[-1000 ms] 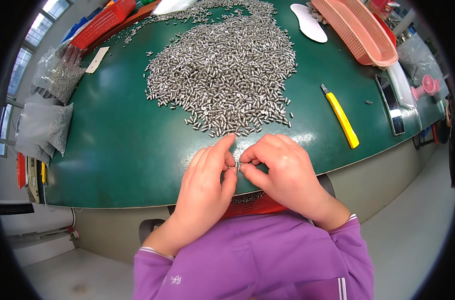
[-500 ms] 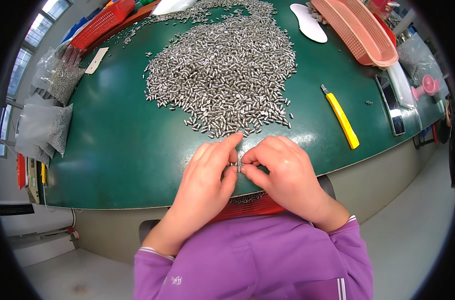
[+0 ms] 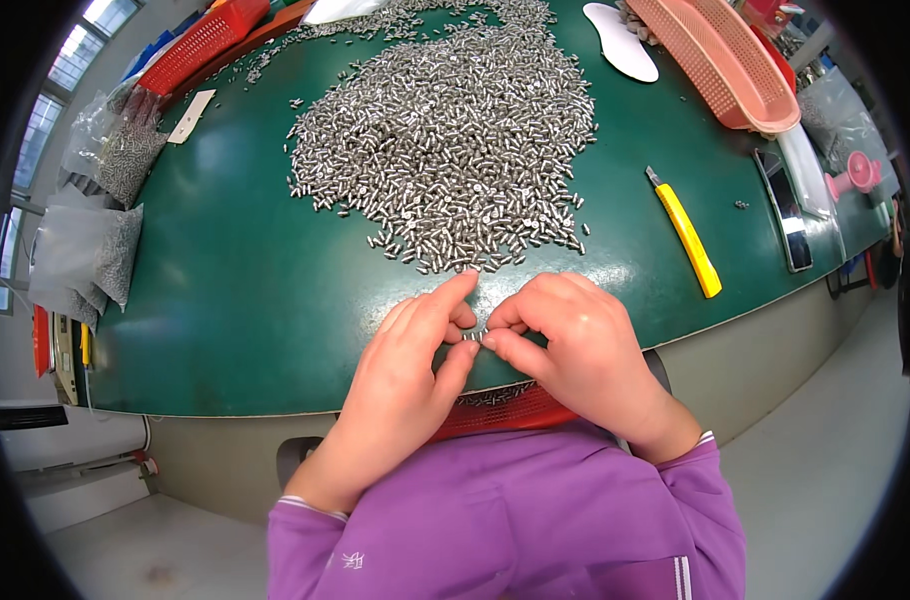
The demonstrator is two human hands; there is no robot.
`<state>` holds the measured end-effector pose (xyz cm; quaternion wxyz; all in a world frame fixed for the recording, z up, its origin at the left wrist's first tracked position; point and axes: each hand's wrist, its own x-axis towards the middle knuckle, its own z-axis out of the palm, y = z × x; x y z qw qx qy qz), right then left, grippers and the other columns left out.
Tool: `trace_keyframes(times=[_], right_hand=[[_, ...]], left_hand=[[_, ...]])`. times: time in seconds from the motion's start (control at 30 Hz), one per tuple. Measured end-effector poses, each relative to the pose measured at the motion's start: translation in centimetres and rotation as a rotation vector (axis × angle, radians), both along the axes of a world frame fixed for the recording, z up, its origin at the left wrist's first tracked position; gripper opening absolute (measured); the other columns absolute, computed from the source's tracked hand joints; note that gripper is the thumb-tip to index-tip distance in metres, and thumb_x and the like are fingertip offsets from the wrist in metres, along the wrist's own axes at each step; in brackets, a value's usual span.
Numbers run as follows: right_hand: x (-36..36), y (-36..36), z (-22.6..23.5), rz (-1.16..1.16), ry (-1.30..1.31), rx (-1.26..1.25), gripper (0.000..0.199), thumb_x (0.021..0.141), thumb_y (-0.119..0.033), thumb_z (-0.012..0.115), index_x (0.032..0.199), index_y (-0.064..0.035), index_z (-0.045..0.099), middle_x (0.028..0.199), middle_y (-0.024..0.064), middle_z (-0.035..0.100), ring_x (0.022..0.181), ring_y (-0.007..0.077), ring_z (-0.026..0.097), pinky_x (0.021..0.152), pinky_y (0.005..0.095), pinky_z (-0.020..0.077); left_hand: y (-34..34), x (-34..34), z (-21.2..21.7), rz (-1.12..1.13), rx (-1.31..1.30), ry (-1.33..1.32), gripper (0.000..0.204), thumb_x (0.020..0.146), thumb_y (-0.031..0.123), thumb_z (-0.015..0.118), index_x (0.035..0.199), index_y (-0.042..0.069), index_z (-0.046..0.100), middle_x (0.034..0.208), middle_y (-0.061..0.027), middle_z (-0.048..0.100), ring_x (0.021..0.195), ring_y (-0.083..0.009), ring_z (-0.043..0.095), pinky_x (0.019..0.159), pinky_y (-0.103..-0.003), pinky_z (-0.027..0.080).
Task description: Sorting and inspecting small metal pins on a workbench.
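Observation:
A few small silvery metal pins [image 3: 474,337] sit in a short row between my fingertips, just above the table's near edge. My left hand [image 3: 403,352] is closed at their left end, thumb and a bent finger at the pins, with the index finger stretched forward. From the right, my right hand [image 3: 571,335] pinches the other end between thumb and fingertips. Fingers partly hide the pins. Beyond my hands spreads a large pile of the same small metal pins [image 3: 455,140], its near edge close to my left index fingertip.
A yellow utility knife [image 3: 691,240] and a phone [image 3: 783,210] lie on the green table [image 3: 225,290] to the right. At the far right is a pink basket [image 3: 720,65]. Filled plastic bags [image 3: 87,250] line the left. A red basket [image 3: 505,412] is under the near edge.
The fingertips have shifted slightly around the pins, and more of the row shows between them. My left index finger has drawn back slightly. The pile looks the same.

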<state>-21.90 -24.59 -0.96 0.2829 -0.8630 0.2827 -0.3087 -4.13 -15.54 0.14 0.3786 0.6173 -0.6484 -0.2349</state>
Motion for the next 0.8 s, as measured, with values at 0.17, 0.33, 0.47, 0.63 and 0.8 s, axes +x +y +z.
trace_keyframes(times=[0.17,0.33,0.47,0.63,0.8], right_hand=[[0.2,0.0,0.0,0.009,0.006,-0.031,0.016,0.074,-0.009,0.081,0.083,-0.0093,0.067,0.081,0.0053,0.062,0.077,0.0289,0.062,0.067,0.0414,0.0508],[0.1,0.1,-0.1,0.031,0.001,-0.029,0.019,0.073,-0.009,0.081,0.084,-0.0093,0.066,0.082,0.0045,0.062,0.078,0.0283,0.062,0.067,0.0411,0.0503],[-0.1,0.4,-0.2,0.036,0.012,-0.045,0.021,0.073,-0.008,0.081,0.086,-0.0100,0.064,0.084,0.0041,0.061,0.079,0.0280,0.060,0.068,0.0407,0.0491],[-0.3,0.5,-0.6,0.050,-0.004,-0.060,0.021,0.074,-0.007,0.080,0.087,-0.0097,0.063,0.086,0.0041,0.060,0.079,0.0282,0.059,0.069,0.0408,0.0480],[-0.5,0.5,-0.8,0.046,-0.061,-0.080,0.019,0.076,-0.007,0.078,0.089,-0.0089,0.064,0.087,0.0049,0.060,0.080,0.0284,0.058,0.071,0.0405,0.0475]], left_hand=[[0.0,-0.1,-0.4,0.012,-0.008,-0.007,0.062,0.084,-0.011,0.070,0.143,0.004,0.055,0.100,-0.0051,0.069,0.091,-0.0182,0.064,0.084,-0.032,0.054],[0.1,-0.3,-1.0,0.034,-0.033,0.014,0.061,0.083,-0.010,0.071,0.141,0.004,0.056,0.096,-0.0034,0.066,0.089,-0.0175,0.063,0.081,-0.032,0.052],[0.2,-0.1,-1.2,0.004,-0.033,0.013,0.061,0.082,-0.009,0.072,0.139,0.005,0.057,0.095,-0.0022,0.066,0.089,-0.0168,0.062,0.080,-0.031,0.050],[0.3,0.1,-1.3,-0.013,-0.013,0.054,0.060,0.082,-0.008,0.072,0.138,0.007,0.058,0.095,-0.0009,0.066,0.090,-0.0156,0.061,0.080,-0.031,0.049],[0.5,0.2,-1.2,-0.021,-0.017,0.056,0.062,0.081,-0.009,0.072,0.140,0.006,0.058,0.097,-0.0015,0.066,0.091,-0.0160,0.062,0.081,-0.031,0.050]])
